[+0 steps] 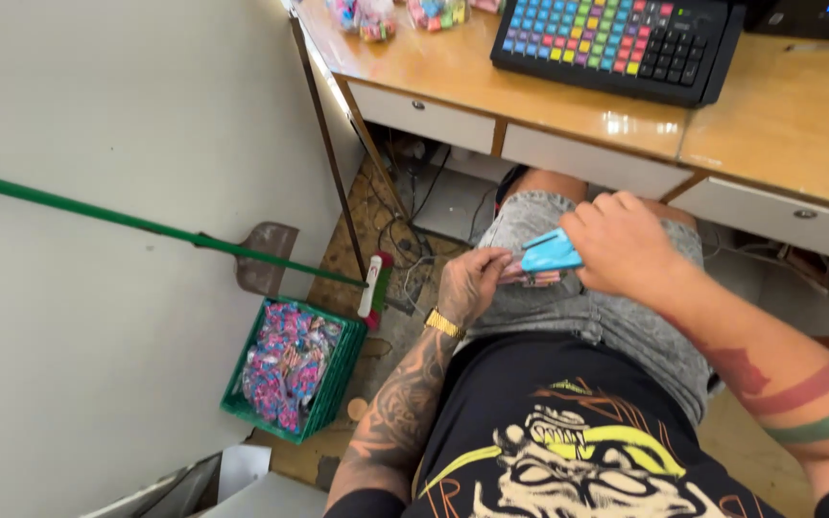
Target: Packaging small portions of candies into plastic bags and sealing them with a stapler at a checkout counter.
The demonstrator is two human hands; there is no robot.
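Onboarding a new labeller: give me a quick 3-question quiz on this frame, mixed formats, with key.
1. True or false: the right hand grips a light blue handheld tool over the lap.
2. Multiple choice: what does the left hand pinch against the grey denim shorts? A) a small pink packet B) a coin C) a pen
3. Fill in: the green crate on the floor holds pink and blue ____ packets.

Key:
1. True.
2. A.
3. Wrapped; the green-handled broom leans on the wall just above it, and the colourful keyboard sits on the wooden desk.
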